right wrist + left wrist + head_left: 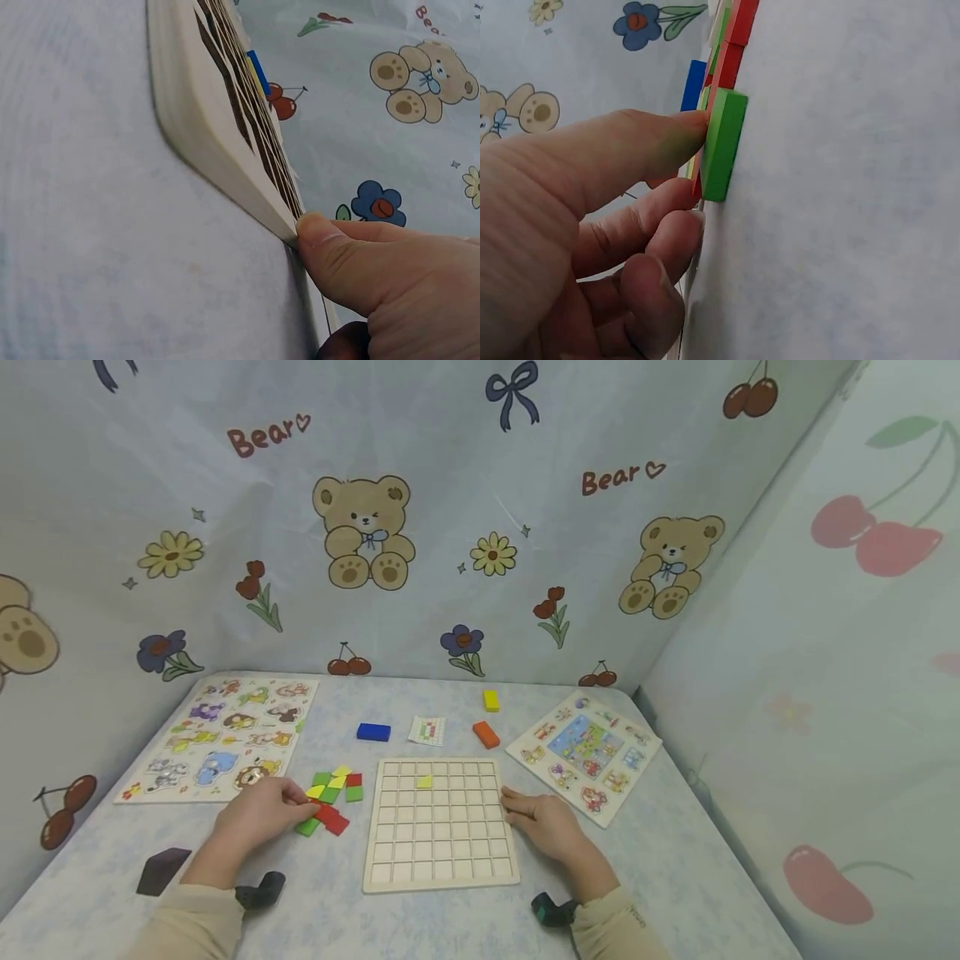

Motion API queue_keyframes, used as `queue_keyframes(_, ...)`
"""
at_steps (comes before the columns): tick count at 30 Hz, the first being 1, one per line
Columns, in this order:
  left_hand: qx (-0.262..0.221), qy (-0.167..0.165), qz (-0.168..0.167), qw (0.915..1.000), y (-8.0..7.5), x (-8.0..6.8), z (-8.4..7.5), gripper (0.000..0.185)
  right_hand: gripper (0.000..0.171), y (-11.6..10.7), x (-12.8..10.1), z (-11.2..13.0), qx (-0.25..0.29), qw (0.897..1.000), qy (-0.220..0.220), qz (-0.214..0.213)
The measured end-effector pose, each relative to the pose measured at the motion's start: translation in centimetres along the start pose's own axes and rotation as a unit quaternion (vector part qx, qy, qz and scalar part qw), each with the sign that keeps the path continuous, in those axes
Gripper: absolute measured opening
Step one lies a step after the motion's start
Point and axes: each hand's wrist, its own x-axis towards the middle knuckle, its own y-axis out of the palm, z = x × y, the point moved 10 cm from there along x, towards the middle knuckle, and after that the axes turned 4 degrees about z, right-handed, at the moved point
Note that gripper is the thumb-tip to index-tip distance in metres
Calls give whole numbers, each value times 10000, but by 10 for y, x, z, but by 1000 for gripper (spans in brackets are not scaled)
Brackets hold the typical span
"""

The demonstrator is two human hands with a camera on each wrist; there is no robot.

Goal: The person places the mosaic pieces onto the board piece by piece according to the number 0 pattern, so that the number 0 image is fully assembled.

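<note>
**Picking a tile for the grid board**

My left hand (258,817) is down on the small heap of coloured tiles (332,793) lying just left of the wooden grid board (438,823). In the left wrist view my fingertips (682,139) press against the edge of a green tile (724,142), with red tiles behind it; the lower fingers curl loosely, and I can't tell that anything is truly pinched. I'd call the hand relaxed and touching, not gripping.

My right hand (546,822) lies flat at the board's right edge, the thumb (330,244) butted against its rim, steadying it. The fingers are straight.

The board sits near me in the middle of the table (675,860). One yellow tile (424,782) already fills a cell in its second row; every other cell is bare. So I judge the filling barely begun, and this step is choosing a piece. The next move calls for a real pinch on one tile, lifting it free of its neighbours.

Beyond the board lie a pattern card (427,731), a blue block (373,732), an orange block (486,734) and a yellow block (491,700). An animal puzzle (221,739) is far left, another picture puzzle (585,753) to the right.
</note>
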Motion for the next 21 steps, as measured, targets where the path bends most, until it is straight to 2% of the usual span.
queue_keyframes(14, -317, -75, -9, 9995, 5, 0, -2, 42, 35, 0, 0, 2, -69, 10000, 4, 41)
queue_keyframes(21, -886, 224, 11, 9958, 5, 0, -7, 35, 35, 0, -1, 1, -97, 9999, 25, 0)
